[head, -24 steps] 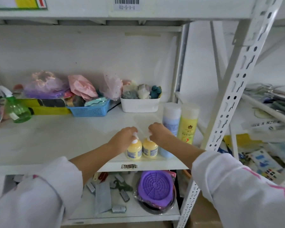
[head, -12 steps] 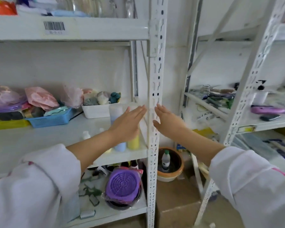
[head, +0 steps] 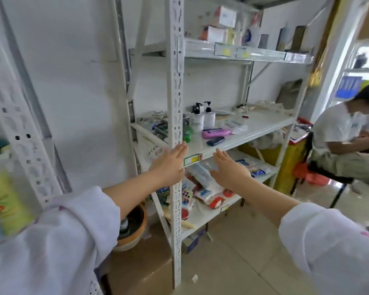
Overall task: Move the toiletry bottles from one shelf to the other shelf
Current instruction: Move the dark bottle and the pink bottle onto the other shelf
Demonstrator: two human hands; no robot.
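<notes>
Both my hands are stretched out flat and hold nothing. My left hand is in front of the white upright post of the right-hand rack. My right hand hovers just below the front edge of that rack's middle shelf. On this shelf stand two white pump bottles, with a pink bottle and a dark blue one lying in front, and a green bottle beside the post. A yellow-green bottle on the left-hand shelf shows blurred at the left edge.
A person sits on a stool at the right. Packets fill the lower shelf. Boxes stand on the top shelf. A brown-rimmed bowl with a small bottle sits on a cardboard box between the racks. The floor is tiled.
I let go of the two small yellow bottles on the left shelf. The view swung right to the other rack, and both empty hands moved over to its middle shelf.
</notes>
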